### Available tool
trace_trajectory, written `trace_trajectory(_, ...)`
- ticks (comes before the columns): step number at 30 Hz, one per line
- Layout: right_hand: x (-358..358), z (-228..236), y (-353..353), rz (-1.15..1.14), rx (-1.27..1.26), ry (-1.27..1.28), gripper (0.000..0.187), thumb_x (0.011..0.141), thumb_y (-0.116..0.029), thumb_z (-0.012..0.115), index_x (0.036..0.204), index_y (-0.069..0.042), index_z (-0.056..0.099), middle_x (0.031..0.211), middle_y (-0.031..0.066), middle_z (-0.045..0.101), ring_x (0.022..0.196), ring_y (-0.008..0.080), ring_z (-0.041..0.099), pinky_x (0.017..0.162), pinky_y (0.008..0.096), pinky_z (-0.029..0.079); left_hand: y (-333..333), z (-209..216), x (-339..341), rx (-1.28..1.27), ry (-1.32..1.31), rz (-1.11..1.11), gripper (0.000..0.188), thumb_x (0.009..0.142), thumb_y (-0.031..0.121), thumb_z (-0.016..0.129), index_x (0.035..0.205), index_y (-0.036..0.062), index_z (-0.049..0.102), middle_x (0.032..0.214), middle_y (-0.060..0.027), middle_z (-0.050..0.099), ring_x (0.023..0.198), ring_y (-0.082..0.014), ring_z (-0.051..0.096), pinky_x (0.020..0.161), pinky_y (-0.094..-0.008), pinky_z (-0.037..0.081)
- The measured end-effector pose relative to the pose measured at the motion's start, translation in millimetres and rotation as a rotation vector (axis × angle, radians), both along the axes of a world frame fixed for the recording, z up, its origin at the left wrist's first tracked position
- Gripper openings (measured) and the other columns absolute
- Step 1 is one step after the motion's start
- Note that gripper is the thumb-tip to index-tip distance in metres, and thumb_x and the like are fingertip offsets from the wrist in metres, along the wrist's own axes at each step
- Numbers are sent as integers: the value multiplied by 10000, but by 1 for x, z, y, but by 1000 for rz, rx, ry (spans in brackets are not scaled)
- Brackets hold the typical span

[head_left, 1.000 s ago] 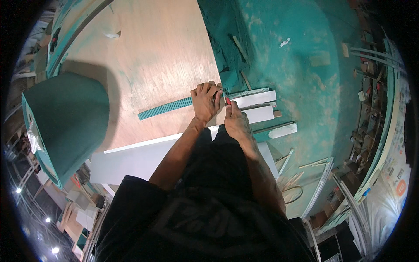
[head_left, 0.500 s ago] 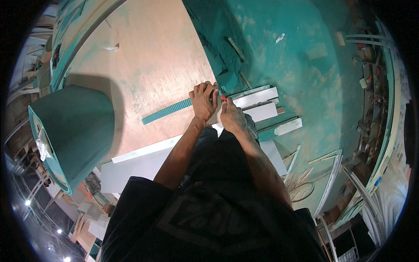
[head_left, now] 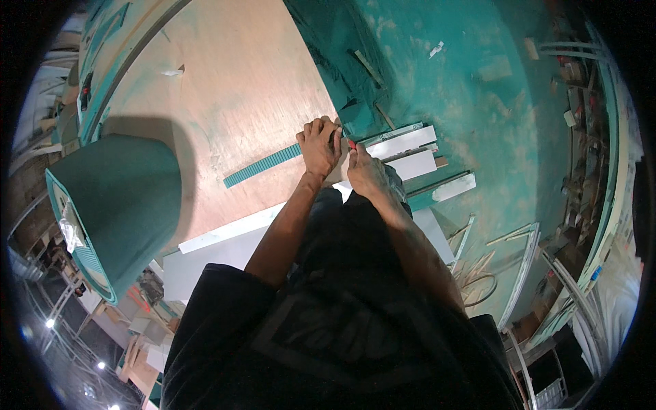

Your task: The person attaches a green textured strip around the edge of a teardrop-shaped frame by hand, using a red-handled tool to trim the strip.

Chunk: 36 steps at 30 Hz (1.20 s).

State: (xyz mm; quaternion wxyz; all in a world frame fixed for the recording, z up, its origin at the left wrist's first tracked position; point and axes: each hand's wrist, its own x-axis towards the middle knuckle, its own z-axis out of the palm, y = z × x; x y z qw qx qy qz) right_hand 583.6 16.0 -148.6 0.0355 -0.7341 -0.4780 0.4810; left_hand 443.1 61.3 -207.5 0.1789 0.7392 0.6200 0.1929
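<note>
While my left hand (head_left: pixel 320 145) presses flat, fingers curled, on the near end of the green strip (head_left: pixel 263 166) on the board (head_left: pixel 225 89), my right hand (head_left: pixel 365 171) grips a small red tool (head_left: pixel 350 144) just beside it. If the left shifts, I think the tool could slip toward those fingers.

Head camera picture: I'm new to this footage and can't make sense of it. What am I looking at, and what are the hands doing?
A wide fisheye camera on a person's head looks down past a dark shirt, so straight edges bend. Two bare forearms reach up from below. The left hand presses one end of a ridged teal strip flat on a plywood board. The right hand meets it there, pinching a small red tool; what kind is too small to tell. White slats lie right, on a teal-stained floor. A teal panel stands left.
</note>
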Motion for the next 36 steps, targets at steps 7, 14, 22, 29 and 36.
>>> trace_trajectory(7, 26, -10, -10, -23, -55, -49, 298, 1050, -259, 452, 1263, -81, 559, 1118, 331, 675, 1050, 547, 642, 891, 638, 503, -2, -11, 2, -18, 20, 10, 197, 980, 292, 639, 1088, 134, 687, 1122, -103, 627, 1058, -356, 557, 907, -510, 390)
trace_trajectory(14, 94, -74, -20, 324, 449, -63, 386, 903, -20, 525, 1272, 70, 593, 1367, 274, 588, 1239, 466, 578, 1064, 498, 487, 6, 2, 7, -28, -60, 31, 287, 879, 313, 720, 1106, 140, 695, 1082, -135, 658, 1025, -364, 610, 853, -559, 420)
trace_trajectory(22, 111, -91, 14, 37, 466, 357, 522, 1054, -105, 456, 1557, 26, 406, 1576, 259, 457, 1452, 373, 457, 1209, 431, 336, -17, -28, 12, 118, 94, -4, 281, 844, 243, 634, 1063, 69, 618, 1087, -155, 624, 1053, -326, 621, 904, -506, 452)
trace_trajectory(29, 53, -40, 121, 445, 607, 102, 522, 1051, -465, 548, 1295, -8, 612, 1140, 253, 687, 1048, 430, 635, 902, 500, 518, -4, 69, -20, 536, 40, -27, 457, 960, 428, 643, 1312, 149, 555, 1061, -89, 522, 1072, -279, 547, 968, -474, 413)
trace_trajectory(36, -46, -32, 160, 534, 571, 312, 368, 894, -142, 616, 1209, 41, 559, 1123, 279, 629, 1047, 455, 633, 905, 498, 483, -35, 195, -107, 729, -260, 272, 328, 972, 343, 679, 1215, 125, 657, 1071, -114, 565, 1028, -284, 569, 934, -427, 438)
